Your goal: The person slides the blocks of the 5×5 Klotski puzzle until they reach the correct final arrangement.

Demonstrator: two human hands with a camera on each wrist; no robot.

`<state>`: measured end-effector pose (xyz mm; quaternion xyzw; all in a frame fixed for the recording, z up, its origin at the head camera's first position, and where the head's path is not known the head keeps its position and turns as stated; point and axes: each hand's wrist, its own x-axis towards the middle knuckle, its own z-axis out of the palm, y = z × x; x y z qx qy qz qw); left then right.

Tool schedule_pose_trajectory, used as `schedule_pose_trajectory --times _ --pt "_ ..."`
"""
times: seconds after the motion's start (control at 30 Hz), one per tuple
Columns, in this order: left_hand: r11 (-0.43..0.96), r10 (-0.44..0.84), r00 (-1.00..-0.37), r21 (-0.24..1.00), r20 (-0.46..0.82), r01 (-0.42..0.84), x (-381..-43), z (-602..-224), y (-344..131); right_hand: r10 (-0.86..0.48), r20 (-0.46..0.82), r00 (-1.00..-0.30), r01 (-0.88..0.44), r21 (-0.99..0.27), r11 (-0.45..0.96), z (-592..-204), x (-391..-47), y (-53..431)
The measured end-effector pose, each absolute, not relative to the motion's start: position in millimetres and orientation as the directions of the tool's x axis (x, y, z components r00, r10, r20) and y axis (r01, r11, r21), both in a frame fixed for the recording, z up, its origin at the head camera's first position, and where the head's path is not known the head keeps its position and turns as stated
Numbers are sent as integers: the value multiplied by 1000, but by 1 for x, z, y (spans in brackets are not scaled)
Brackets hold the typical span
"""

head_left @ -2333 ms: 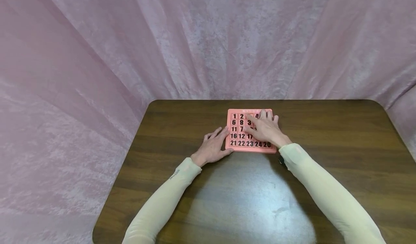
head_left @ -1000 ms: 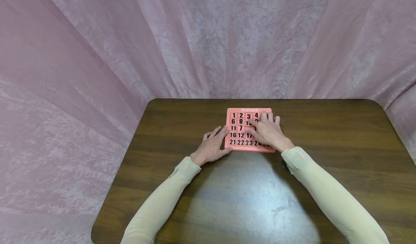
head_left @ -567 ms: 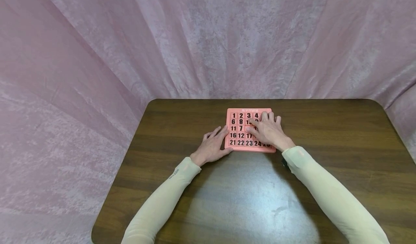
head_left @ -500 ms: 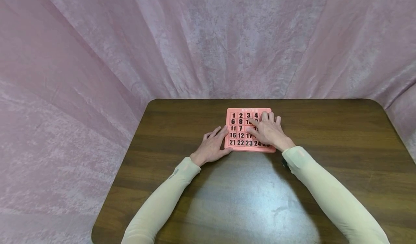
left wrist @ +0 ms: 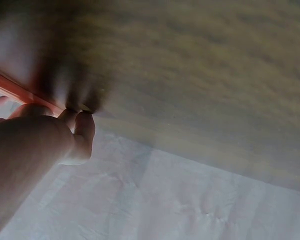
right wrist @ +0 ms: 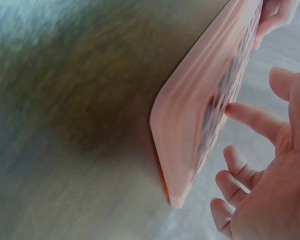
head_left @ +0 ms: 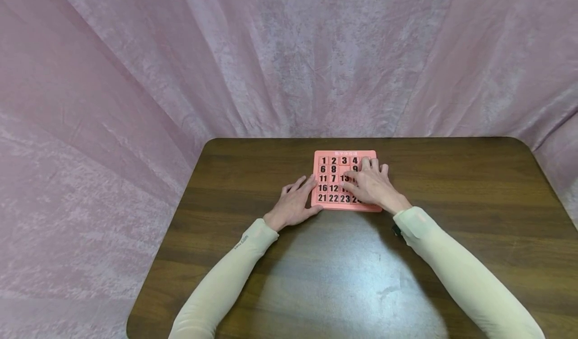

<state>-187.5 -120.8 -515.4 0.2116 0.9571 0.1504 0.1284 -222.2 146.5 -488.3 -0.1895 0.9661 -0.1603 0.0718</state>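
A pink number sliding puzzle [head_left: 344, 207] lies on the table, its black-numbered tiles facing up. My left hand [head_left: 293, 206] rests against its left side, fingers along the edge and thumb at the near left corner. Over the right part of the puzzle is my right hand [head_left: 374, 184], with the index fingertip at the 13 tile [head_left: 344, 178] in the third row. Just above that tile is a gap in the second row. Several tiles on the right are hidden under this hand. In the right wrist view the extended index finger [right wrist: 257, 120] touches the tile face.
The brown wooden table [head_left: 474, 193] extends around the puzzle, with a bright reflection near its front. A pink velvet curtain [head_left: 289, 58] hangs behind the far edge and along the left side. Pale sleeves cover both forearms.
The 13 tile has slid from the second row down to the third, leaving the gap above it. My right index finger moved toward me with it. The left hand stayed in place.
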Motion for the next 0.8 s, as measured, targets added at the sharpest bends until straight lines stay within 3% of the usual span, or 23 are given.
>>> schedule_pose_trajectory --times 0.43,0.8 --pt "867 442 -875 344 -199 360 -187 -519 -123 -455 -57 -889 -423 -277 863 -492 -229 125" --pt "865 438 -877 360 -199 351 -189 -517 -121 -432 -109 -895 -401 -222 889 -487 -235 131"
